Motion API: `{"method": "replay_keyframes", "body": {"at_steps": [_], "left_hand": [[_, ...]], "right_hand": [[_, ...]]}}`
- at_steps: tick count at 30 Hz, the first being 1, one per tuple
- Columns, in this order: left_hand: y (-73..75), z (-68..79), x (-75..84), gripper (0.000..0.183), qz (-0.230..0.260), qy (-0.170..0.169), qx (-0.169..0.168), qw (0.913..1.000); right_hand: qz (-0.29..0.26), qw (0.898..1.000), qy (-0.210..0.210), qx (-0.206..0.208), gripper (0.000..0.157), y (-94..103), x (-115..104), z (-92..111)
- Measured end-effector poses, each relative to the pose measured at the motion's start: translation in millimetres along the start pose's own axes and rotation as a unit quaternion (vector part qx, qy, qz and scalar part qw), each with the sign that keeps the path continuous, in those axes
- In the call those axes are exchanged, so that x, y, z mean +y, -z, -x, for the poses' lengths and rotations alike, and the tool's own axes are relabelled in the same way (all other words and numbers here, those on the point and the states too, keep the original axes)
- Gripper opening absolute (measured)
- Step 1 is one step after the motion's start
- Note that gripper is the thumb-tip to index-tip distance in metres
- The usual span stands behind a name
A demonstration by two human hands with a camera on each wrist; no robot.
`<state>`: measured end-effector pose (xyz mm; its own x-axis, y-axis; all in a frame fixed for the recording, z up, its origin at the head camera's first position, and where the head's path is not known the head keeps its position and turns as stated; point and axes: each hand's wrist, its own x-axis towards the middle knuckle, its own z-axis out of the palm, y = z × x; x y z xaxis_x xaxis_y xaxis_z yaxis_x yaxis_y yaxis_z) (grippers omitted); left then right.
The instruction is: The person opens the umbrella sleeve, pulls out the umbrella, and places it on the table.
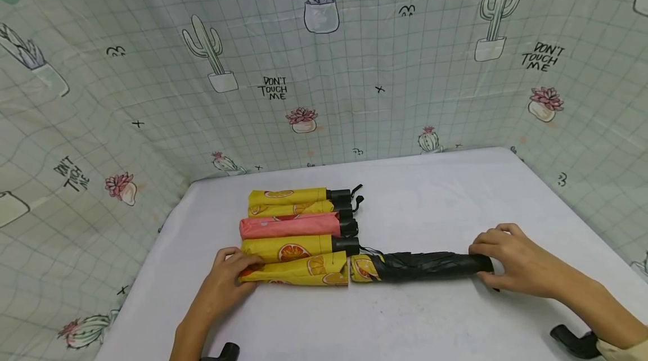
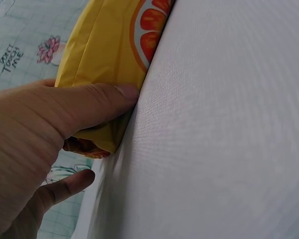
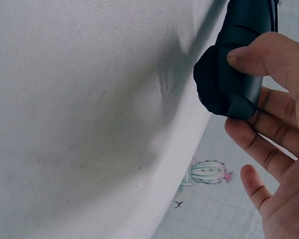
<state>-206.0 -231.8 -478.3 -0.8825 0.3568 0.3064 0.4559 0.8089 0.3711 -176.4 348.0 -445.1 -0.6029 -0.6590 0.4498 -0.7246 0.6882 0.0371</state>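
Note:
A yellow umbrella sleeve (image 1: 314,271) printed with orange slices lies at the front of a row of folded umbrellas. My left hand (image 1: 230,274) grips its left end; in the left wrist view the thumb (image 2: 104,99) lies along the yellow fabric (image 2: 102,55). To the right, in line with the sleeve, lies a folded umbrella (image 1: 425,267), mostly black with a yellow fruit-print end right at the sleeve's edge. My right hand (image 1: 516,262) holds its black handle (image 3: 241,74) between thumb and fingers, the lower fingers loose beneath.
Behind the sleeve, several folded umbrellas lie side by side with black handles to the right: yellow ones (image 1: 286,248) and a pink one (image 1: 291,226). They rest on a white-covered table (image 1: 425,198). A cactus-print cloth (image 1: 354,57) hangs around the table's back and sides.

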Motion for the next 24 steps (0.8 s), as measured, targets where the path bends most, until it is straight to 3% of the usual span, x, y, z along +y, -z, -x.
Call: {"method": "replay_keyframes", "body": {"at_steps": [17,24], "left_hand": [[-0.9,3.0,1.8,0.038,0.007,0.013,-0.001,0.9999],[0.1,0.5,1.9,0.039,-0.004,0.001,0.011,0.9999]], "right_hand": [[0.003,1.0,-0.022,-0.01,0.043,1.7,4,12],[0.002,0.998,-0.059,-0.033,0.04,-1.1,1,17]]}}
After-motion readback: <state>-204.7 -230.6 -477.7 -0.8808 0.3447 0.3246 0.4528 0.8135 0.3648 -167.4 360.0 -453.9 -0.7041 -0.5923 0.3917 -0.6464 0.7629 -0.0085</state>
